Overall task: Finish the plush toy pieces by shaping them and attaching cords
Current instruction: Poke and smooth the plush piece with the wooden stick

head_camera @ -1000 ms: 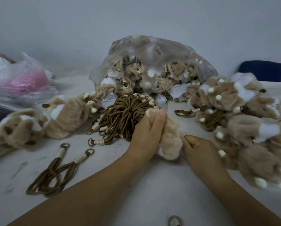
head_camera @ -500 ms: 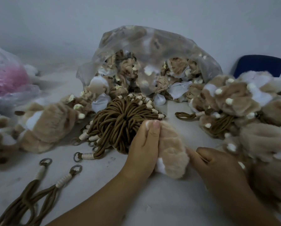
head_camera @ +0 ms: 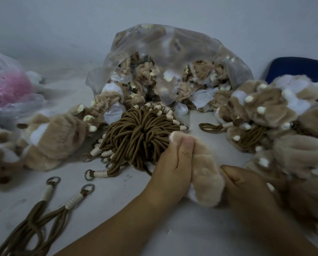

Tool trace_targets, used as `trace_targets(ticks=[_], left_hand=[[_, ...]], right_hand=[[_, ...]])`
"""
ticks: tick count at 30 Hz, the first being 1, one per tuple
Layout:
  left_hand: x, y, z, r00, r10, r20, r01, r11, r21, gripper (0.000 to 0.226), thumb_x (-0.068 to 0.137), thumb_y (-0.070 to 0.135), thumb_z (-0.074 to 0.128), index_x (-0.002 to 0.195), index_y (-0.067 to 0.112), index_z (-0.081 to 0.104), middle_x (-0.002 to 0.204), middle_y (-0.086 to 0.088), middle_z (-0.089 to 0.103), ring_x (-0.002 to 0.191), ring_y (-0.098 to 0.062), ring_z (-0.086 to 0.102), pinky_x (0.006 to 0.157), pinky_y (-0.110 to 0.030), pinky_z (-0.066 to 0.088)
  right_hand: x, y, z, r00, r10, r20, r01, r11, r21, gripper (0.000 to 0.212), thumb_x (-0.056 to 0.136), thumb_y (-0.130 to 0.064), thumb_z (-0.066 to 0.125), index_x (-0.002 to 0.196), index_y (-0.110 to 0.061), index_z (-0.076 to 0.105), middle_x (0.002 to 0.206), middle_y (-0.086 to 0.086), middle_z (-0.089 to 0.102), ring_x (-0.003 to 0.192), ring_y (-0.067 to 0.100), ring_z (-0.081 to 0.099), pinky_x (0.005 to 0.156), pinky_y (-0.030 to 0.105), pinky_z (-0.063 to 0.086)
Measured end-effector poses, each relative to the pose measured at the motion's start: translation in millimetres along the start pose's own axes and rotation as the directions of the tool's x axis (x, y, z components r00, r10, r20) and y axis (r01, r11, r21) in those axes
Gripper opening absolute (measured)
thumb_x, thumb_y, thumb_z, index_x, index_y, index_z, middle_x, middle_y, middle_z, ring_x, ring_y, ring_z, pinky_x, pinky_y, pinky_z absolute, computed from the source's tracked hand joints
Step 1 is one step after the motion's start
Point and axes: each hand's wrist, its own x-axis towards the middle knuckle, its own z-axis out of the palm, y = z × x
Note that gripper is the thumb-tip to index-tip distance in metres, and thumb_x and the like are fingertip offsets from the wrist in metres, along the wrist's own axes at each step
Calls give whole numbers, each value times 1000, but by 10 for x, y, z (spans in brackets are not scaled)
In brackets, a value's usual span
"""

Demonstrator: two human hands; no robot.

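Note:
A tan plush piece with white patches lies on the white table between my hands. My left hand grips its left side, thumb pressed along the top. My right hand pinches its right edge; its fingertips are hidden in the fur. Just beyond my left hand sits a big bundle of brown cords with cream wrappings and metal rings. Two loose brown cords lie at the lower left.
A clear bag of plush pieces stands open at the back centre. Plush piles lie at the right and left. A bag with pink filling is far left. A blue chair back shows at the right.
The view has shifted closer and slightly right. Both hands stay on the plush piece, which has been pressed narrower and sits lower in view; my right hand has closed in on its edge.

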Motion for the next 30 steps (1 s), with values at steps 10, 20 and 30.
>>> trace_targets(ticks=[10,20,30], left_hand=[[-52,34,-41,997,5,82,3,994,-105,61,88,68,36,76,12,59,67,-3,62,66,-13,61,65,-35,53],[11,0,-89,994,-74,86,90,977,-195,44,82,63,48,67,24,62,64,8,60,66,-7,61,65,-31,53],[-18,9,6,970,-97,222,116,990,-74,41,80,65,42,64,32,58,62,13,60,68,-3,61,76,-35,54]], right_hand=[[16,9,22,1000,-19,6,19,1000,22,45,76,-48,42,59,-6,49,60,2,53,55,18,45,51,37,36],[61,155,-86,994,-110,-19,105,981,-161,66,73,-76,27,57,-13,38,52,-4,47,59,13,49,51,34,33],[47,135,11,995,-93,33,95,994,-52,53,80,-45,45,62,1,63,51,3,51,59,34,58,61,40,46]])
